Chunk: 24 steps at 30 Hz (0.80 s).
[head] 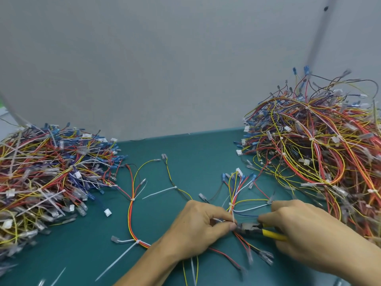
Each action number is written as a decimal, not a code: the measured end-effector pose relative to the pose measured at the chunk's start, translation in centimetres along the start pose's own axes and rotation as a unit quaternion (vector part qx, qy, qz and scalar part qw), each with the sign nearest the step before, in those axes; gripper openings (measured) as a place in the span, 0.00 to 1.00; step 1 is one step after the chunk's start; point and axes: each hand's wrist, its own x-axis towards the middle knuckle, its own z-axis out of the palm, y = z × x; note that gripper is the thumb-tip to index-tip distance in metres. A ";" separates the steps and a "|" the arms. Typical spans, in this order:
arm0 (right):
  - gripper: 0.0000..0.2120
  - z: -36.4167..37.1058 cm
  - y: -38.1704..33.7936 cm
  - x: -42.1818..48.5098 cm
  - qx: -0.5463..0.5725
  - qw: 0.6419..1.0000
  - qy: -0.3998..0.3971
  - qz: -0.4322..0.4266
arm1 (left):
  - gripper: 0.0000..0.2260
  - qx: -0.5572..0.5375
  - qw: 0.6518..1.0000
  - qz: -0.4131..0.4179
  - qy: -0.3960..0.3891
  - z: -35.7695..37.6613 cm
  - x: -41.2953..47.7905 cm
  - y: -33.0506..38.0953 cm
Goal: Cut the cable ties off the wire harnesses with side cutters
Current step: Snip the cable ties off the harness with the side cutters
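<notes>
A wire harness point(237, 195) of yellow, red, blue and white wires lies on the green mat in front of me. My left hand point(198, 230) pinches its bundle and a white cable tie point(233, 213) between thumb and fingers. My right hand point(299, 228) grips yellow-handled side cutters point(257, 230), whose jaws sit at the bundle right beside my left thumb. Whether the jaws are around the tie I cannot tell. A second harness point(134, 203) with long white tie tails lies to the left.
A big heap of harnesses point(45, 174) fills the left of the green mat point(92, 254); a taller heap point(321, 153) fills the right. A grey wall stands behind. Loose white ties lie near the front edge.
</notes>
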 end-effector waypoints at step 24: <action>0.06 0.0 -1.2 0.0 -0.092 0.995 0.026 0.021 | 0.04 -0.022 0.998 -0.044 0.043 0.0 0.2 0.1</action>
